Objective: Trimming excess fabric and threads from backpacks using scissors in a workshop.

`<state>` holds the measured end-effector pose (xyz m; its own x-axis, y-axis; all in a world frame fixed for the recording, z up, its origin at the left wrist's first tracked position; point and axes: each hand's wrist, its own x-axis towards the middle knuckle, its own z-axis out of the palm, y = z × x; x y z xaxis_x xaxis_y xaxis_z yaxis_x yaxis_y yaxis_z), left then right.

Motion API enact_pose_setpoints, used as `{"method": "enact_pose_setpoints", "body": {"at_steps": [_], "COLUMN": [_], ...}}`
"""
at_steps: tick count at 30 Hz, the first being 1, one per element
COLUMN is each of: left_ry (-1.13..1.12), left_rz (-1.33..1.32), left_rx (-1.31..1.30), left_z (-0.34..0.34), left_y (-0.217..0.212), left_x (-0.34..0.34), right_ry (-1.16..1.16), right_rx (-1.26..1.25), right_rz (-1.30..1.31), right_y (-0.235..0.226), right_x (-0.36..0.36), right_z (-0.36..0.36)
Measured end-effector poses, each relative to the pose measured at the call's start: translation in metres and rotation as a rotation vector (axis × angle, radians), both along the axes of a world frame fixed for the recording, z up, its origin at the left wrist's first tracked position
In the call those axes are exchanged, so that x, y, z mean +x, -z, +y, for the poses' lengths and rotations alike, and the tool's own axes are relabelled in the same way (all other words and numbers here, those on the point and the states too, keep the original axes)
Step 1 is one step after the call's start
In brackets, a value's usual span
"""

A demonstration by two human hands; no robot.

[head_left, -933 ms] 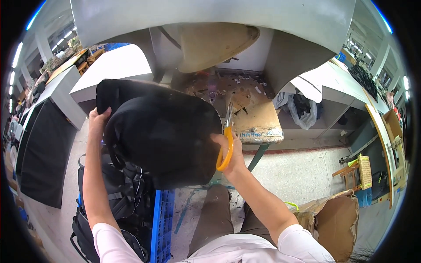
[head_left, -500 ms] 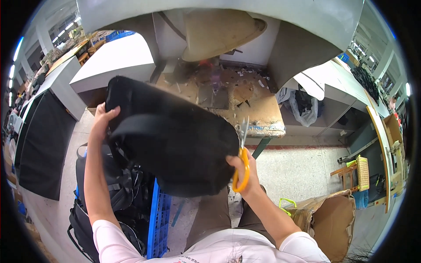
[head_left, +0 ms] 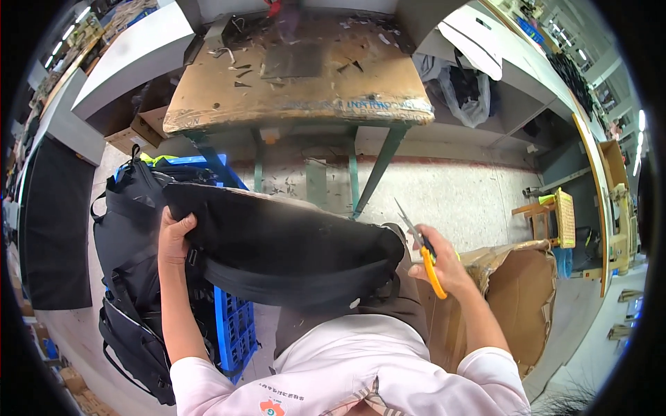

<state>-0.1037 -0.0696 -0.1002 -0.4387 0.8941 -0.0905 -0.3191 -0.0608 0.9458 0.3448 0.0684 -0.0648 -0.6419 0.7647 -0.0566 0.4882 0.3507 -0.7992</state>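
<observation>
Left fingers (head_left: 183, 227) grip a black bag (head_left: 298, 243) stretching rightward from them; right fingers (head_left: 436, 240) hold orange-handled scissors (head_left: 427, 259), a desk (head_left: 309, 90) beyond both.

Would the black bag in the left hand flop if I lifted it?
The black bag seems fairly stiff: it spreads wide with only the left hand gripping one end. Its strap probably bends easily, since it curves. Its dull, cloth-like surface likely isn't slippery.

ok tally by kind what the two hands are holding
Orange-handled scissors: 1, in the right hand
Black fabric item: 1, in the left hand
Total: 2
</observation>
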Motion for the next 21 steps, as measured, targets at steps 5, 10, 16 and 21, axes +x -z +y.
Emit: {"method": "enact_pose_setpoints", "body": {"at_steps": [5, 10, 16, 21], "left_ry": [0.0, 0.027, 0.034, 0.018], "left_rz": [0.053, 0.052, 0.024, 0.003], "left_rx": [0.045, 0.093, 0.089, 0.126], "left_z": [0.006, 0.009, 0.001, 0.004], "left_y": [-0.009, -0.014, -0.009, -0.014], "left_x": [0.017, 0.027, 0.018, 0.028], "right_ry": [-0.28, -0.385, -0.48, -0.478], "right_rx": [0.37, 0.481, 0.514, 0.493], "right_rz": [-0.239, -0.346, -0.386, -0.201], "right_y": [-0.051, -0.069, -0.075, -0.062], "right_x": [-0.012, -0.023, -0.031, -0.026], "right_z": [0.014, 0.02, 0.02, 0.016]}}
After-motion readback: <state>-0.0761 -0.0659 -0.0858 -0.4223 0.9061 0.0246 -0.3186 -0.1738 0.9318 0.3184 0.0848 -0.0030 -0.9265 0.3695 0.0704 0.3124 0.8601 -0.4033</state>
